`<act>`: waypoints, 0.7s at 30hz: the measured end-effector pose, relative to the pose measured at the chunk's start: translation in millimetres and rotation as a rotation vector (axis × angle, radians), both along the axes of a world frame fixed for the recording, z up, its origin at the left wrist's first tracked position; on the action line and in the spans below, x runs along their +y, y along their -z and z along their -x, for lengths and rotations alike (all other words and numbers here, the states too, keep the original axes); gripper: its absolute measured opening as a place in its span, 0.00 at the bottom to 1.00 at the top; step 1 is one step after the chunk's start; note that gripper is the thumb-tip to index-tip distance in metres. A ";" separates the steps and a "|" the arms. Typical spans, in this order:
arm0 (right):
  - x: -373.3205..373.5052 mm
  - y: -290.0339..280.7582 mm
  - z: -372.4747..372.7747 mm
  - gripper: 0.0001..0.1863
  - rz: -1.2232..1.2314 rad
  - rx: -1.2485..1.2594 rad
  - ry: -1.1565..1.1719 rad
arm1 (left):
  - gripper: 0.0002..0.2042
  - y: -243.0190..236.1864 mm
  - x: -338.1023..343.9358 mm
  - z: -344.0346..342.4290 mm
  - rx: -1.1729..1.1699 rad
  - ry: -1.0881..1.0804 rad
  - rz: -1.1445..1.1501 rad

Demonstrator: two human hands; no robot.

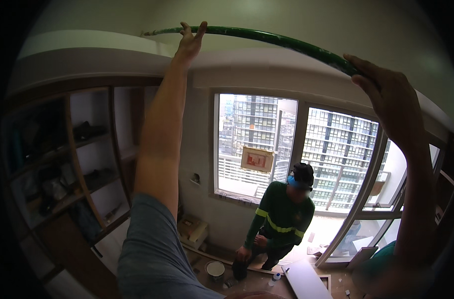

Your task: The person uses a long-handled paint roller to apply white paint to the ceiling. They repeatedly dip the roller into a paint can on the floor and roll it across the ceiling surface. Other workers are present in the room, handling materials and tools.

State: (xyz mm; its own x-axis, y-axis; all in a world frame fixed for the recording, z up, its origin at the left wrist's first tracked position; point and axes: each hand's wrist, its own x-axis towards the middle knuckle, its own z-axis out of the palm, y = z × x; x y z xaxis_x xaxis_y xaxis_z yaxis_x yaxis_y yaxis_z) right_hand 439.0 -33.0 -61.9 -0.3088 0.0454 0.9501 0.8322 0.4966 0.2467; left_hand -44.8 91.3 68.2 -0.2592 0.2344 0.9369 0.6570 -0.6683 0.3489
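Head view has the green pole (pixel 272 37) spanning from the right hand (pixel 392 94), fingers wrapped round one end, past the left hand (pixel 189 47), thumb and fingers apart astride it, probably to steady its length, while a printed sheet (pixel 257 159) well below those fingers stays unreadable.

Green pole (pixel 267 36) — right grip (pixel 390 88) around it, left grip (pixel 189 45) spread
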 end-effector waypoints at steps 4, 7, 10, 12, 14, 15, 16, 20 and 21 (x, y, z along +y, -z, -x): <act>6.5 73.8 -49.4 0.20 0.329 0.200 -0.123 | 0.50 38.8 16.5 -78.9 -0.227 0.598 -0.296; 29.1 160.3 -98.8 0.22 0.440 0.328 -0.269 | 0.34 54.5 9.7 -119.9 -0.174 0.883 -0.349; -13.2 241.8 -138.5 0.22 0.672 0.485 -0.236 | 0.22 75.5 -5.5 -186.9 -0.297 0.957 -0.286; -40.1 319.8 -171.7 0.23 0.836 0.620 -0.245 | 0.16 85.8 8.0 -221.8 -0.309 1.072 -0.270; -63.5 397.7 -183.1 0.24 1.003 0.784 -0.373 | 0.31 64.5 -12.7 -214.8 -0.283 0.980 -0.154; -67.2 435.1 -178.4 0.24 1.089 0.809 -0.458 | 0.20 71.0 -49.7 -219.6 -0.345 0.904 -0.106; -75.9 466.7 -172.0 0.24 1.167 0.853 -0.504 | 0.19 82.4 -41.7 -214.8 -0.300 1.023 -0.060; -120.7 519.2 -139.2 0.23 1.504 0.723 -0.477 | 0.18 213.5 -71.0 -280.4 -0.325 0.989 0.121; -125.5 525.4 -131.0 0.23 1.541 0.720 -0.547 | 0.17 242.3 -67.7 -285.9 -0.280 1.040 0.164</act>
